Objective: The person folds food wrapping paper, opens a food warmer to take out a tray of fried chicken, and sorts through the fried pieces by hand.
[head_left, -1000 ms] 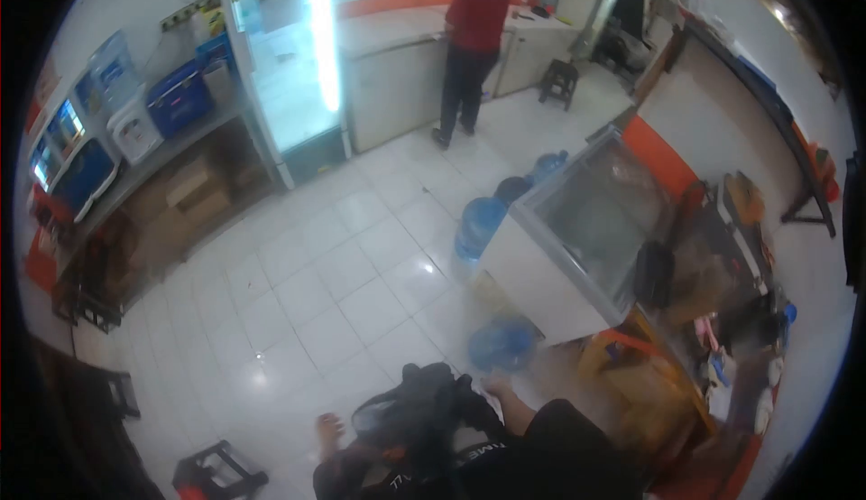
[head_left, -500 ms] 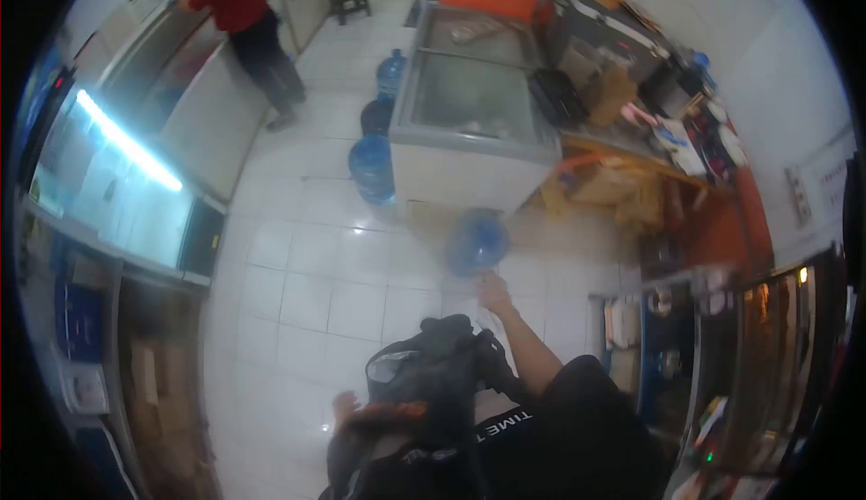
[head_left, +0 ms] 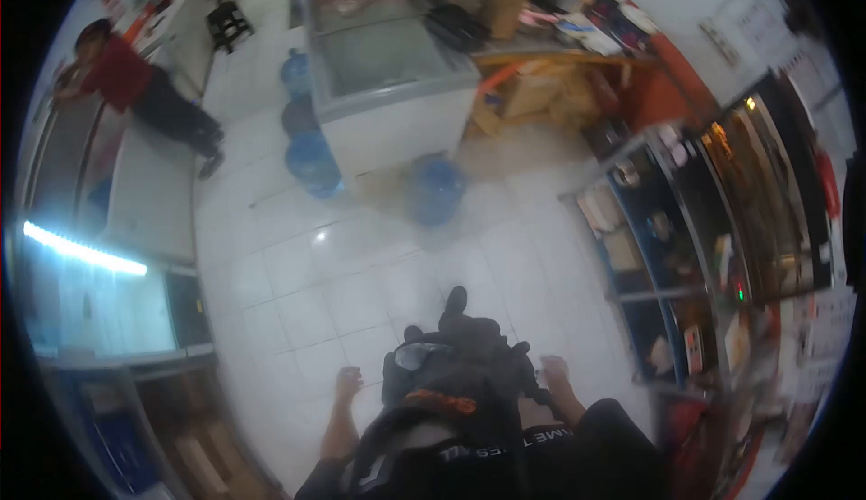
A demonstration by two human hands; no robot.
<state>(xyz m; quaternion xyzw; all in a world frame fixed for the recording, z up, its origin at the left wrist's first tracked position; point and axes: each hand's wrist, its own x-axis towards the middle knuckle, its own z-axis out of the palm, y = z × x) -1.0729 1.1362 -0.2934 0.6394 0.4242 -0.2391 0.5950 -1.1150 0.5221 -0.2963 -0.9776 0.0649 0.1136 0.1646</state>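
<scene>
- Left hand (head_left: 349,383) held out beside the body, fingers loosely bent and a little apart — nothing seen in it.
- Right hand (head_left: 555,372) out on the other side, blurred; its fingers look slack and parted, with no object visible between them.
- What lies nearest both hands is the black bag (head_left: 487,356), in front of the body and between them. Neither hand clearly grips it; whether the right one brushes its edge, I cannot tell.
- For steady handling, I'd judge it best to keep the bag close to the body and support it evenly from both sides — loose straps tucked in, elbows near the ribs.
- Good footing matters as well: the tiled floor (head_left: 298,274) looks smooth, and a blue bottle (head_left: 436,190) stands on it beside the chest freezer (head_left: 397,134).
- Off to the right, the shelf rack (head_left: 631,256) calls for some elbow room; to the left, another person (head_left: 126,76) leans over a counter.
</scene>
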